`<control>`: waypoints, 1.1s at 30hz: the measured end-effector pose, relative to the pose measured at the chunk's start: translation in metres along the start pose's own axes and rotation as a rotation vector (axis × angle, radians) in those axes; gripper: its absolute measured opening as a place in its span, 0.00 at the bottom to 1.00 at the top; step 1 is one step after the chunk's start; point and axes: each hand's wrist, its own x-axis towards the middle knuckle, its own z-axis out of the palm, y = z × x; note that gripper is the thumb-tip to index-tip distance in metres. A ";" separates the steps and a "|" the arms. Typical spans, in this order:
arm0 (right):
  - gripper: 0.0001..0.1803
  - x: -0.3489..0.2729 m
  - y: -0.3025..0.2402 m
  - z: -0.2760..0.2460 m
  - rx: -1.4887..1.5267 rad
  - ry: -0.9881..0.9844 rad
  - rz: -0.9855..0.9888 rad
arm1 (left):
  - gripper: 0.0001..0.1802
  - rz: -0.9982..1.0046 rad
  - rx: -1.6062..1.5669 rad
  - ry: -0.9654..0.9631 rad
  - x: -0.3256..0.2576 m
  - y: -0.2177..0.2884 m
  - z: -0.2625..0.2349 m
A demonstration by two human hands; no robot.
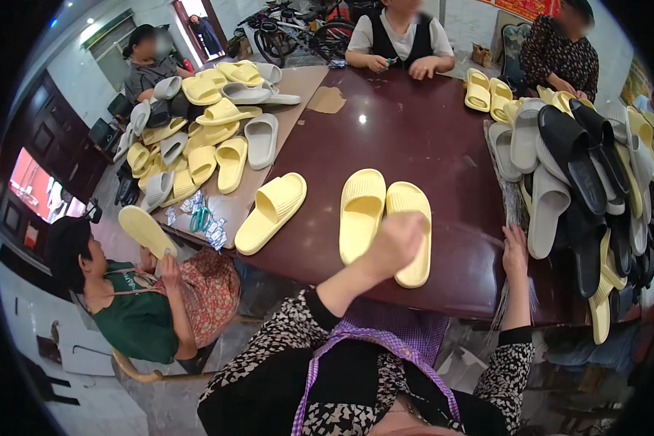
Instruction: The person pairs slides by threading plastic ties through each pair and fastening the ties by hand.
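A pair of pale yellow slippers lies side by side on the dark red table, toes toward me. My left hand rests on the right slipper of the pair, fingers curled over its inner edge. My right hand lies flat near the table's front edge, fingers stretched toward a stack of clear plastic bags beside a heap of grey, black and yellow slippers. A single yellow slipper lies to the left of the pair.
A big pile of yellow and grey slippers covers brown cardboard on the left, with teal scissors by it. A seated person at lower left holds a yellow slipper. Three more people sit at the far side. Bicycles stand behind them.
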 end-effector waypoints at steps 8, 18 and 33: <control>0.19 0.013 -0.002 -0.001 0.010 -0.050 -0.021 | 0.03 -0.331 0.078 0.184 -0.003 -0.028 -0.044; 0.24 0.003 -0.034 -0.032 -0.050 -0.092 -0.035 | 0.03 -0.219 0.241 0.021 -0.043 -0.036 -0.032; 0.20 -0.027 -0.201 -0.057 0.504 0.024 -0.378 | 0.02 -0.264 0.328 -0.158 -0.062 -0.010 -0.028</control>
